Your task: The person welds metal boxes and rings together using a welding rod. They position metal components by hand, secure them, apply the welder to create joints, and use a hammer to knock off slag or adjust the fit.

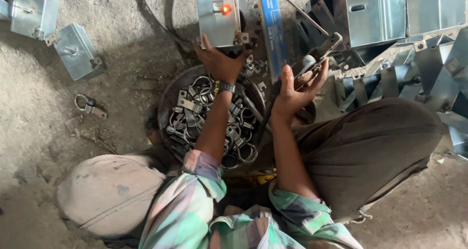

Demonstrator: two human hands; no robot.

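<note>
My left hand reaches forward and grips the lower edge of a shiny metal box that carries a small glowing orange lamp. A dark watch sits on that wrist. My right hand is closed around the handle of a grey hand tool that points up and to the right. Below both hands lies a round dark pan filled with several metal ring clamps. I sit on the ground with both knees spread, wearing a checked shirt.
Two more metal boxes lie on the dirt floor at upper left, with a loose ring clamp near them. A blue flat carton lies beside the held box. Folded sheet-metal parts pile up at upper right.
</note>
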